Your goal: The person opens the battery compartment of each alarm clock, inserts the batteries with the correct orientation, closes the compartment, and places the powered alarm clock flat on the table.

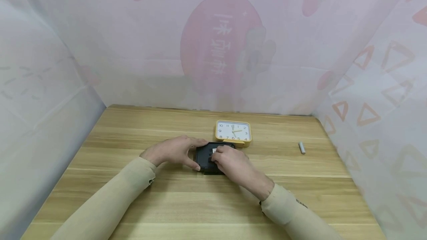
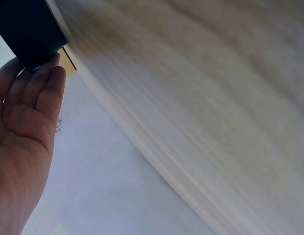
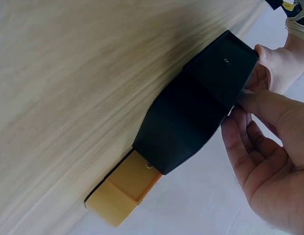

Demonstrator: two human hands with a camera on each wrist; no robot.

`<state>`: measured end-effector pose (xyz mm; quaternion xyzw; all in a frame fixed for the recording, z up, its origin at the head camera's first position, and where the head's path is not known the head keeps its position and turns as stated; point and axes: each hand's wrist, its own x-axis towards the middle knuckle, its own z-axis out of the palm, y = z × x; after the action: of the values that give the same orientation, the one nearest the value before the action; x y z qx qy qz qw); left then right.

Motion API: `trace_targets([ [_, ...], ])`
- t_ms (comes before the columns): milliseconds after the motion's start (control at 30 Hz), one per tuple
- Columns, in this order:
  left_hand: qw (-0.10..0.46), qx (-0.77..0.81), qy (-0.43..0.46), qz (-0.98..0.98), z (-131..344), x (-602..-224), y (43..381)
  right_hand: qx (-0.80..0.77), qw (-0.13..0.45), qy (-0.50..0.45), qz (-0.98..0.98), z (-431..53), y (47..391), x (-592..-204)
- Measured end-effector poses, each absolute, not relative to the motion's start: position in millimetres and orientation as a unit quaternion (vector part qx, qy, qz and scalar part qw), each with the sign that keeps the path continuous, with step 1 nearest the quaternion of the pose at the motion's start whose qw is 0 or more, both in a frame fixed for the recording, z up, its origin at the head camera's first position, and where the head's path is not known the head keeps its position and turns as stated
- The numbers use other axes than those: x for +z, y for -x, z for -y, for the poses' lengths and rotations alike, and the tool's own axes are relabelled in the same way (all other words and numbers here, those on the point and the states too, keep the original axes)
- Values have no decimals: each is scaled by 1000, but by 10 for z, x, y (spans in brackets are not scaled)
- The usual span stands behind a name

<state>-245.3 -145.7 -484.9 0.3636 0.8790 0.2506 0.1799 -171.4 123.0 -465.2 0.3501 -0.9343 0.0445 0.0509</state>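
On the table a black clock (image 1: 204, 155) lies with its back up, a small white label near its middle. My left hand (image 1: 176, 151) grips its left end, thumb at the near corner and fingers at the far one. In the left wrist view the fingers (image 2: 50, 90) reach the black casing (image 2: 29, 29). Bent over the clock's back is my right hand (image 1: 233, 162), fingertips together near the middle. The right wrist view shows its thumb (image 3: 269, 105) right at the casing's edge; what is between the fingertips is hidden, so I cannot tell what they pinch.
Just behind the black clock lies a yellow clock (image 1: 232, 130), its white dial up; its yellow side (image 3: 117, 191) appears in the right wrist view. A small grey cylinder (image 1: 301, 147), like a battery, lies to the right on the wooden table (image 1: 166, 210). Printed sheets enclose the back and sides.
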Motion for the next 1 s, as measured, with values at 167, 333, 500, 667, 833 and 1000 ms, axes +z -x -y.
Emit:
trace_targets([
  [167, 179, 250, -366, -878, 1454, -4857, 2465, 46, 50, -346, 936, -1230, 1716, -4660],
  [333, 175, 248, -367, -879, 1456, -4868, 2471, 44, 58, -344, 936, -1221, 1716, -4671],
  [500, 174, 248, -372, -877, 1456, -4864, 2474, 44, 62, -342, 937, -1207, 1713, -4683],
  [667, 177, 251, -377, -874, 1453, -4845, 2472, 60, 50, -342, 936, -1230, 1728, -4723],
  [833, 176, 248, -378, -874, 1455, -4847, 2474, 112, 16, -337, 935, -1275, 1770, -4738],
  [1000, 173, 248, -378, -875, 1457, -4856, 2478, 136, 8, -333, 933, -1312, 1810, -4741],
])
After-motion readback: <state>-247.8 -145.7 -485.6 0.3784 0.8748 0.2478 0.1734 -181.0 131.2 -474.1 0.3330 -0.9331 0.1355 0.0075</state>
